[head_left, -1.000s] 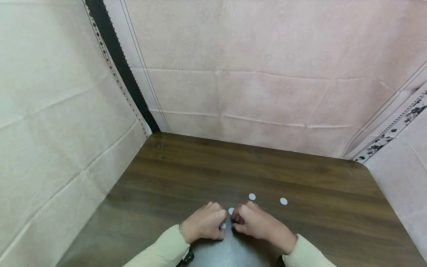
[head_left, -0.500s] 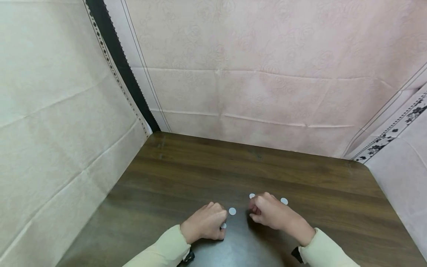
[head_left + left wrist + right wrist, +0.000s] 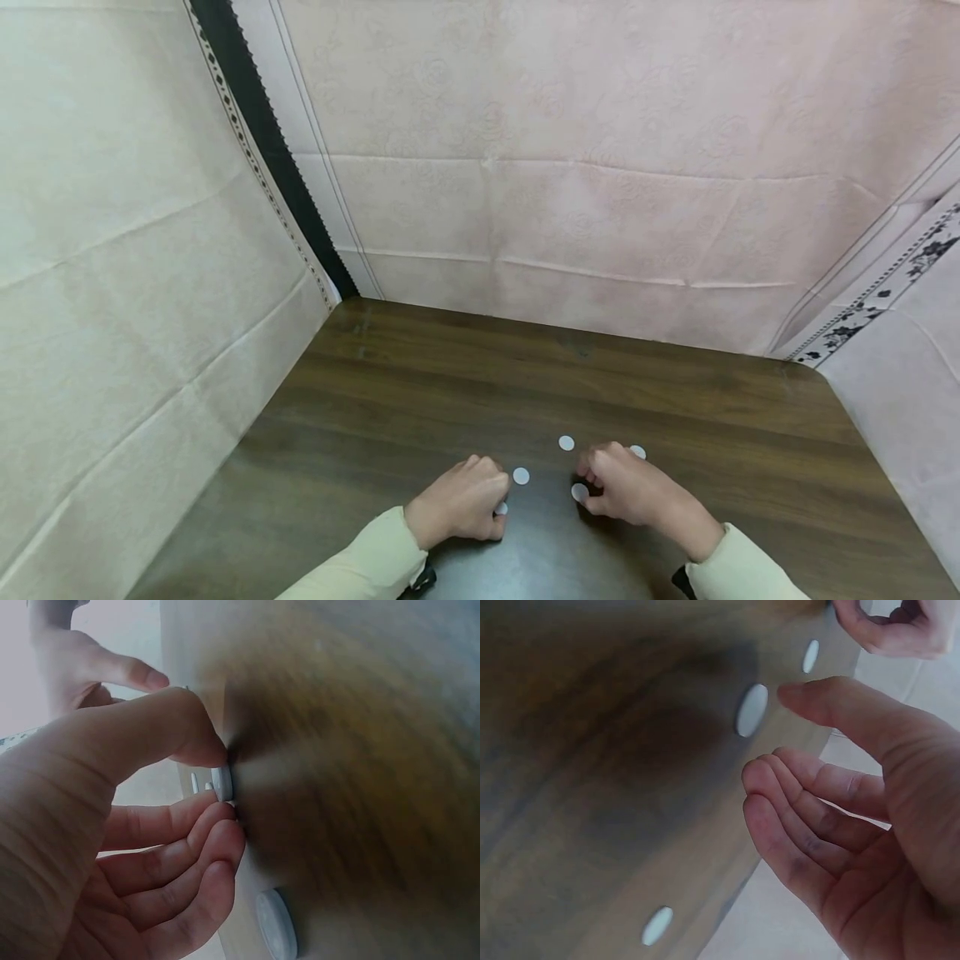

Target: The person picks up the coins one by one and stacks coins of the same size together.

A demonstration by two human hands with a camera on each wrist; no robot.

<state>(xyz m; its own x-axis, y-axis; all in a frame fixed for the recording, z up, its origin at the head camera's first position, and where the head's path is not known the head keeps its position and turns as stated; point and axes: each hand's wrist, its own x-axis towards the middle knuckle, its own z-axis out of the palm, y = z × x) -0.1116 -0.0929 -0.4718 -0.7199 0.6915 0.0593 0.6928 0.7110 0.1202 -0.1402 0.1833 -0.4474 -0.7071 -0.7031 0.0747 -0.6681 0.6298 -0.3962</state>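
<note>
My left hand [image 3: 459,497] pinches a small white disc [image 3: 223,782] on edge between thumb and index fingertip, right at the tabletop. Another white disc [image 3: 277,924] lies on the table below those fingers in the left wrist view. To the right, my right hand [image 3: 626,483] has its thumb and fingers parted around a white disc [image 3: 751,710] lying on the wood. The right thumb tip is close beside that disc, while the other fingers are loosely bent and apart from it. In the head view a white disc [image 3: 521,476] rests between the two hands.
Farther back lies a white disc [image 3: 566,442]; one more disc [image 3: 637,452] is partly covered by the right hand. Beneath everything is a dark brown wooden table [image 3: 450,367]. Pale patterned cloth [image 3: 562,167] hangs along its back and both sides.
My right hand has moved right, away from the left hand, and its thumb and fingers have parted. A disc now shows between them. The left hand has stayed in place.
</note>
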